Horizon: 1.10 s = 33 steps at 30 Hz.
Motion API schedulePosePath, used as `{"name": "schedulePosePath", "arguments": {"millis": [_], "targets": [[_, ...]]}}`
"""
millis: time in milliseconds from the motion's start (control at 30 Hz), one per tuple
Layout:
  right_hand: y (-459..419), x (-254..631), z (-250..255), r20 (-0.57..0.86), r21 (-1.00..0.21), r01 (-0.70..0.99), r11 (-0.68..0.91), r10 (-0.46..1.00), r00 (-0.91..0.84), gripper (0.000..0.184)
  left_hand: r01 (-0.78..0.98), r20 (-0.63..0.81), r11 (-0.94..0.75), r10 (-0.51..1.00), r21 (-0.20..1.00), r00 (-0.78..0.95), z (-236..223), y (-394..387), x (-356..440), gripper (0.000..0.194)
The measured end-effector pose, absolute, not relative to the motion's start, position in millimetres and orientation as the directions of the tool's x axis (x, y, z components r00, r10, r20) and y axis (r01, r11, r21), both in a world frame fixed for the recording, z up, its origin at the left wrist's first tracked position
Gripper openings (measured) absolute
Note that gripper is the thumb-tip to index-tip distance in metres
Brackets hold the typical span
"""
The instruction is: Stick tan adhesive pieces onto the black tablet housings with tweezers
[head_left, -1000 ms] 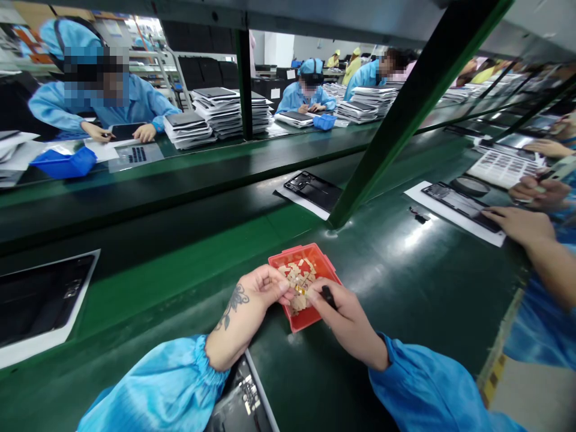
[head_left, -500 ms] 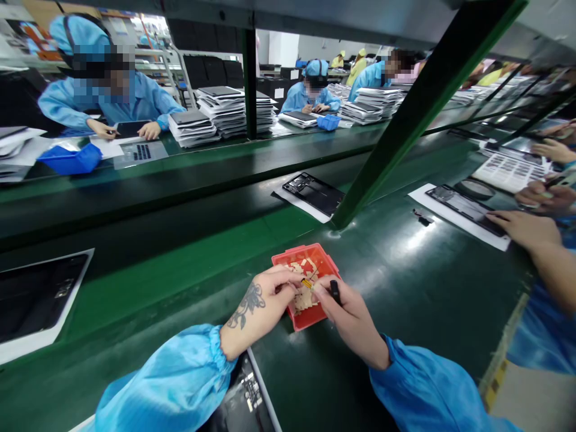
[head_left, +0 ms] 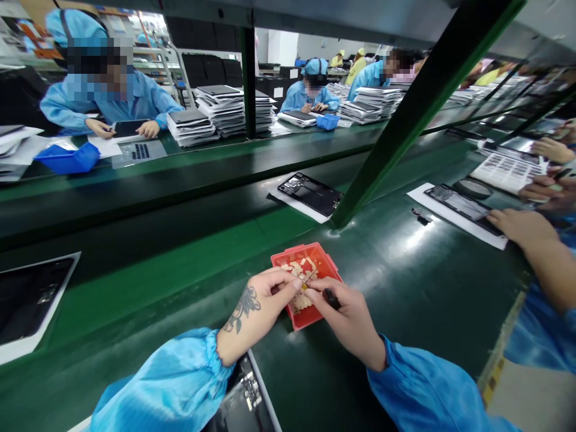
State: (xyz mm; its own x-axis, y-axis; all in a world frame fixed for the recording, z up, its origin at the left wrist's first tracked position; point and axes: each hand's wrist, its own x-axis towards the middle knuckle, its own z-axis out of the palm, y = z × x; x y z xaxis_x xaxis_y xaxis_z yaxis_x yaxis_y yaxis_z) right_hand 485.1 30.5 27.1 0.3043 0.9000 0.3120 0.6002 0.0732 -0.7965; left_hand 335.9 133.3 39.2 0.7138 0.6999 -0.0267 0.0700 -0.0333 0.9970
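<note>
Nothing legible in view, no brands or numbers readable. Printed sheet (head_left: 506, 172) on the green belt, right side: rows of dark blocks, too small to read (text or pics, can't tell). Wall poster (head_left: 31, 24), top left: colour patches only, no readable words. Small white label on black cabinet (head_left: 279, 93), far side of the line: too small & blurred. Yellow-and-black hazard tape (head_left: 495, 372) at the floor edge, right: stripes only, no wording.
</note>
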Motion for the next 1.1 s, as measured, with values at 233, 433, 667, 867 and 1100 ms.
{"name": "schedulePosePath", "arguments": {"millis": [233, 433, 667, 867, 1100], "targets": [[28.0, 481.3, 31.8, 0.379, -0.785, 0.581, 0.217, 0.909, 0.172, 0.006, 0.081, 0.035, -0.143, 0.665, 0.986, 0.746, 44.3, 130.6, 332.2, 0.023], [30.2, 484.1, 35.5, 0.339, -0.843, 0.486, 0.230, 0.929, 0.149, 0.009, 0.082, 0.004, -0.101, 0.657, 0.992, 0.754, 42.7, 132.9, 330.4, 0.024], [30.4, 485.4, 34.5, 0.344, -0.838, 0.487, 0.246, 0.931, 0.121, 0.012, 0.074, -0.020, -0.060, 0.627, 0.995, 0.779, 40.9, 132.1, 328.0, 0.022], [31.1, 482.3, 35.3, 0.329, -0.777, 0.597, 0.202, 0.938, 0.109, 0.016, 0.083, -0.060, -0.008, 0.624, 0.996, 0.779, 41.5, 129.1, 327.9, 0.023], [32.6, 494.0, 27.6, 0.419, -0.619, 0.781, 0.083, 0.876, 0.239, 0.016, 0.008, -0.221, 0.285, 0.725, 0.959, 0.652, 41.0, 134.4, 318.3, 0.020]]}}
